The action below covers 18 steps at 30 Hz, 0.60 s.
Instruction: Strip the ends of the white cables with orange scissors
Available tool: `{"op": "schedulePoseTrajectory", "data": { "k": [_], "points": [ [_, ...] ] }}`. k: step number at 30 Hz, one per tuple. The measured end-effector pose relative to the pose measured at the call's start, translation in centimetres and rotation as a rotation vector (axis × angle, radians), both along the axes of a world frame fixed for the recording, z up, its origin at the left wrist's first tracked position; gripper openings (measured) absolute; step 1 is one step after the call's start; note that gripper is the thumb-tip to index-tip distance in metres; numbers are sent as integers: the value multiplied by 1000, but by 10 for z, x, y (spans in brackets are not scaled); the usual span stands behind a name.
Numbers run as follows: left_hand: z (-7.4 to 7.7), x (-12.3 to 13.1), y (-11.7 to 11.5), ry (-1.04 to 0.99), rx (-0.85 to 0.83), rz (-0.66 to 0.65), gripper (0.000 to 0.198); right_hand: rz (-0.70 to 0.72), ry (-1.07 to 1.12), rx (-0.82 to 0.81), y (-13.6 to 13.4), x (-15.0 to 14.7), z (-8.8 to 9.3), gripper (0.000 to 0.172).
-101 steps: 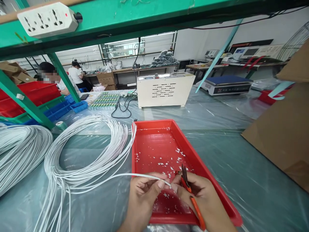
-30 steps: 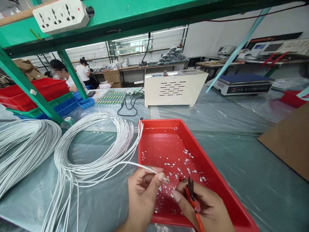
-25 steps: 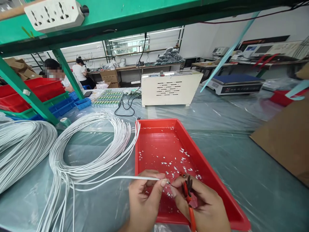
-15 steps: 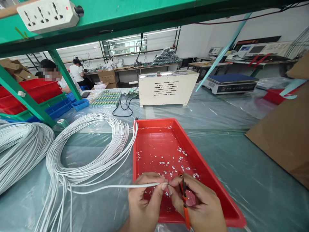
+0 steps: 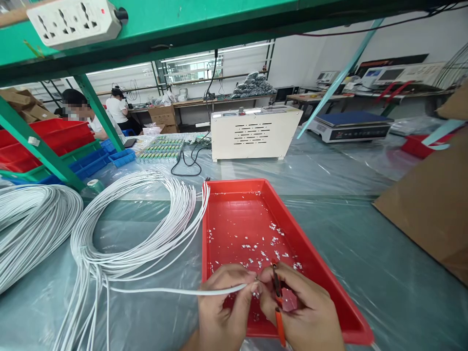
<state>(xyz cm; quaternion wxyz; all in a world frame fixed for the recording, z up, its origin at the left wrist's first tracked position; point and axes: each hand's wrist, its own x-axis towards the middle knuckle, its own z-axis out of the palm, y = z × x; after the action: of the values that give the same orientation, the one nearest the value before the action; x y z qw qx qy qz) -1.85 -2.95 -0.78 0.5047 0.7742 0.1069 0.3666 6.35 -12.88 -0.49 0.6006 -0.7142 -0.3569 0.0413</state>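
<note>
One red tray (image 5: 234,214) at the tabletop's near edge, strewn with white scraps (image 5: 256,248); left hand (image 5: 223,312) pinching one white cable (image 5: 164,291), right hand (image 5: 303,317) gripping orange-handled cutters (image 5: 280,324).

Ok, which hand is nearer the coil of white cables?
Left. The left hand sits just right of the coil; the right hand is farther right, over the red tray.

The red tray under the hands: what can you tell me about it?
The red tray looks like smooth plastic, rectangular and shallow with low sloped walls. It lies flat on a clear plastic sheet. Small white scraps litter its floor. The left hand, pinching a white cable, and the right hand, holding orange-handled cutters, are over its near end.
</note>
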Motion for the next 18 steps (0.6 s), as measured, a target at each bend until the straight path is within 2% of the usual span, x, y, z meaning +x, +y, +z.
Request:
{"op": "schedulePoseTrajectory", "data": {
  "k": [5,11,14,18],
  "points": [
    [0,1,0,-2,-25,-13,16,17,-57,-31,0,1,2,7],
    [3,4,-2,8,-187,1,10,50,-114,-91,-1,0,-1,9],
    [5,6,-3,17,-321,40,5,72,-159,-106,-2,-1,-3,10],
    [9,10,-2,67,-576,46,8,17,-186,-60,-4,2,0,10]
  ]
}}
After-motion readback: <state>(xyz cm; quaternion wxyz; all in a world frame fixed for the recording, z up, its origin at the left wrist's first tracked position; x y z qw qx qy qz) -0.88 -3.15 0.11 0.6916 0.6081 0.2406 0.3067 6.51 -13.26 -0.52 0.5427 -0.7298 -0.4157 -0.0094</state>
